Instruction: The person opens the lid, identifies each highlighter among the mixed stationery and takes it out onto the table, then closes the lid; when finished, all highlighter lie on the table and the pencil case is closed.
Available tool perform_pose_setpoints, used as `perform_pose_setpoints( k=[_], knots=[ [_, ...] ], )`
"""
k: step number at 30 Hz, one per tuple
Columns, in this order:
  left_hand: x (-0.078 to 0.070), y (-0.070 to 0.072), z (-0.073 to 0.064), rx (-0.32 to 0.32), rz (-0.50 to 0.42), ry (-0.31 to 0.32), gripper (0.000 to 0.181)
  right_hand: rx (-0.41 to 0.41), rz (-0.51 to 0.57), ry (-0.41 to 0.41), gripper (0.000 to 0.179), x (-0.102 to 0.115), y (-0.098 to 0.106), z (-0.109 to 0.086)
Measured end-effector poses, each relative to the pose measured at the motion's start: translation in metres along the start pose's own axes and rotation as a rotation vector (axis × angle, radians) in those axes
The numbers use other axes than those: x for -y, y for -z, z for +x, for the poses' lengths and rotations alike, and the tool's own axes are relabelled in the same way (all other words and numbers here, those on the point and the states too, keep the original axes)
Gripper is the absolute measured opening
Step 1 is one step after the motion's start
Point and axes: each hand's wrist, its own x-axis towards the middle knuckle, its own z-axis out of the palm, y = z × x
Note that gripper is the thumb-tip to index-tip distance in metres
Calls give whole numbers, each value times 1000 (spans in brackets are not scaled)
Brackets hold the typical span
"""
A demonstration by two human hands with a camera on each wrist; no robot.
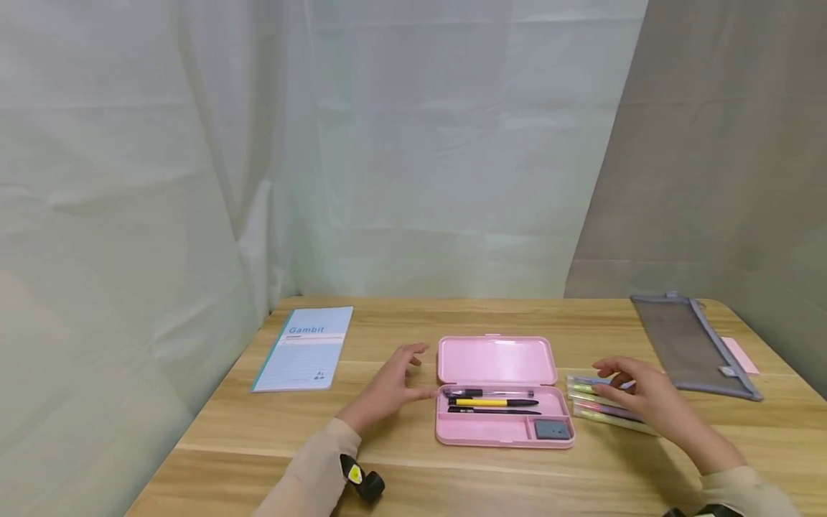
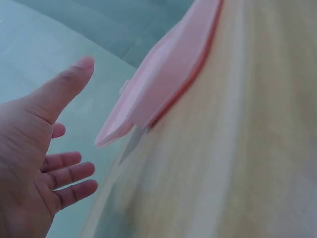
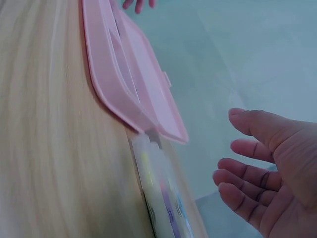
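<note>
An open pink pencil case (image 1: pixel 481 431) lies on the table with its lid tipped back. Its long compartment holds a clear pen with a black cap (image 1: pixel 474 393), a yellow-and-black pen (image 1: pixel 484 403) and a slim black pen (image 1: pixel 494 411). A dark grey eraser (image 1: pixel 552 429) sits in the small corner compartment. Just left of the case is my left hand (image 1: pixel 390 384), fingers spread and holding nothing. My right hand (image 1: pixel 646 395) hovers above several pale-barrelled markers (image 1: pixel 617 422) to the case's right; the right wrist view shows its loosely bent fingers (image 3: pixel 242 203) apart from them.
A blue-and-white notebook (image 1: pixel 306 359) lies at the table's left. Toward the right back is a grey mesh zip pouch (image 1: pixel 688 348), with a pink flat piece (image 1: pixel 739 355) partly under its edge. Pale curtains (image 1: pixel 439 179) hang behind the wooden table (image 1: pixel 446 481).
</note>
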Motion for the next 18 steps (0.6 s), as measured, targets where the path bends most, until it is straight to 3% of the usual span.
perform_pose_setpoints(
  k=[3, 7, 18],
  knots=[
    [1, -1, 8, -13, -115, 58, 78, 40, 17, -12, 37, 3, -6, 6],
    [2, -2, 19, -25, -199, 107, 76, 92, 25, -43, 43, 6, -14, 16],
    [-1, -11, 27, 5, -251, 147, 74, 176, 72, -87, 57, 10, -32, 32]
  ],
)
